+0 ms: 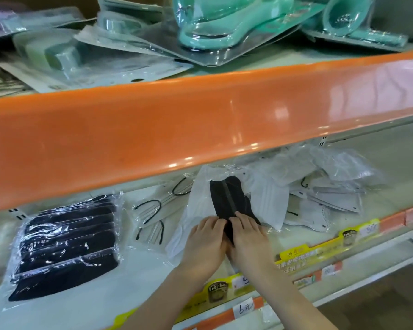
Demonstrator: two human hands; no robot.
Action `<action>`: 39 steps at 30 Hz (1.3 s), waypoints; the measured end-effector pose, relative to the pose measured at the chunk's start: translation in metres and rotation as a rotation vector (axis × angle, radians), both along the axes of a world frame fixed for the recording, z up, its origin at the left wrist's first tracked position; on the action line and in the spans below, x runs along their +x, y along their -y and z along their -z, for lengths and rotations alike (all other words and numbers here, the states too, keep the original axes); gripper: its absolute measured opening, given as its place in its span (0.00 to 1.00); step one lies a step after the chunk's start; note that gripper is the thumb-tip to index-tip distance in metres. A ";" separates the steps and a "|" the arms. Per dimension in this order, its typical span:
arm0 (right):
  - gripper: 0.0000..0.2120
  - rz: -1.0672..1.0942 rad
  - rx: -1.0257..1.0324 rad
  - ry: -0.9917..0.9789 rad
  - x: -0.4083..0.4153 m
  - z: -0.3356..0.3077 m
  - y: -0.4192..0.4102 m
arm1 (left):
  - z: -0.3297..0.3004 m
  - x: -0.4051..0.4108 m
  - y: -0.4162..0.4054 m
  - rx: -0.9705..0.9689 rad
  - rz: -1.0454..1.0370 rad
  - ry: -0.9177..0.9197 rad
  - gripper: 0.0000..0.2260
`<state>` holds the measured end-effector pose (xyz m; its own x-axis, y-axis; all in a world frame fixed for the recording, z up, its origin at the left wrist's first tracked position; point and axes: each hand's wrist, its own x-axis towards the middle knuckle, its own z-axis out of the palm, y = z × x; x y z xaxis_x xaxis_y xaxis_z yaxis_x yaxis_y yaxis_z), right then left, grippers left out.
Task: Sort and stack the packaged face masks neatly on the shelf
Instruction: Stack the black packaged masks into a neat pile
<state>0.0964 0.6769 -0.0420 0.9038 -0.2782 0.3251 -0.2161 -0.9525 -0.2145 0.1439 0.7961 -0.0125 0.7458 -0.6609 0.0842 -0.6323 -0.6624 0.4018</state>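
On the lower shelf (pixel 138 263) a black mask packet (pixel 226 198) lies on top of white mask packets (pixel 267 198). My left hand (pixel 204 244) and my right hand (pixel 247 239) sit side by side on the black packet's near end, fingers curled and pinching it. A neat stack of black masks in clear wrap (pixel 64 246) lies at the left. Between it and my hands lies a clear packet of white masks with black ear loops (pixel 153 210). A loose heap of grey-white mask packets (pixel 329 186) is at the right.
An orange shelf edge (pixel 200 125) runs across just above my hands and hides the back of the lower shelf. The upper shelf holds blister packs with teal plastic items (pixel 224 22). Yellow and orange price labels (pixel 303 256) line the front rail.
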 end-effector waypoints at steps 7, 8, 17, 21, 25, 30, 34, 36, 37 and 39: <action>0.15 -0.005 -0.017 0.065 0.001 -0.008 0.003 | 0.007 0.003 -0.004 -0.074 0.016 -0.003 0.23; 0.11 -0.010 -0.004 0.071 0.002 -0.010 0.006 | 0.007 0.003 -0.005 -0.085 0.017 -0.001 0.25; 0.09 -0.084 0.312 -0.116 0.007 -0.058 0.038 | -0.014 0.015 -0.031 -0.282 -0.031 0.346 0.14; 0.08 -0.358 0.341 0.071 0.007 -0.068 0.027 | -0.036 0.027 -0.047 -0.185 -0.018 0.583 0.24; 0.11 -0.441 0.336 0.154 0.009 -0.074 0.008 | -0.042 0.039 -0.073 -0.044 -0.090 0.664 0.10; 0.10 -0.413 0.090 0.165 0.017 -0.070 -0.024 | -0.038 0.042 -0.101 -0.045 -0.176 0.634 0.05; 0.09 -0.465 0.120 0.101 0.032 -0.067 -0.056 | -0.045 0.038 -0.127 -0.070 -0.254 0.684 0.05; 0.10 -0.506 0.132 0.074 0.042 -0.067 -0.075 | -0.046 0.039 -0.146 -0.084 -0.279 0.686 0.05; 0.10 -0.524 0.118 0.080 0.046 -0.068 -0.084 | -0.047 0.039 -0.156 -0.082 -0.298 0.674 0.05; 0.11 -0.553 0.114 0.080 0.053 -0.070 -0.107 | -0.047 0.038 -0.177 -0.058 -0.356 0.649 0.05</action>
